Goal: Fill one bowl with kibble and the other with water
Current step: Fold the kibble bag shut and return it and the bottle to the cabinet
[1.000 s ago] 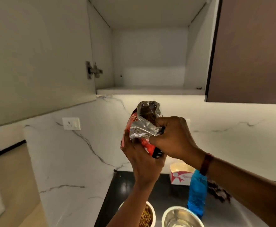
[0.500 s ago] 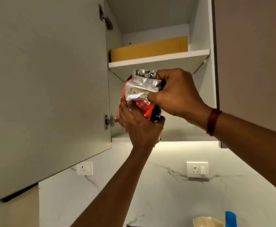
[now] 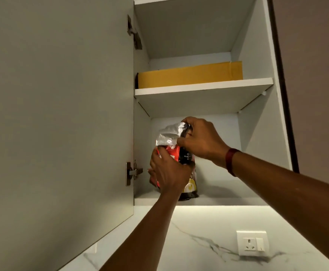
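In the head view, the person is reaching up with both arms into an open wall cabinet, where the kibble bag (image 3: pixel 179 154) is standing upright at the front left of the lower shelf (image 3: pixel 228 200), its dark bottom appearing to rest on the shelf board. The left hand (image 3: pixel 169 173) is wrapping round the bag's red middle from the near side, fingers curled against its left edge. The right hand (image 3: pixel 200 141) is pinching the crumpled silver foil top of the bag between thumb and fingers, and a dark red wristband (image 3: pixel 230 161) is sitting on that wrist. The cabinet door (image 3: pixel 58 114) is hanging open at the left on two metal hinges (image 3: pixel 133 172). Above the bag, the upper shelf (image 3: pixel 202 88) is carrying a long yellow box (image 3: pixel 189 75) lying flat. Below the cabinet, a strip of light is shining on the white marble wall (image 3: pixel 198 231), and a white wall socket (image 3: pixel 251 243) is showing at the lower right.
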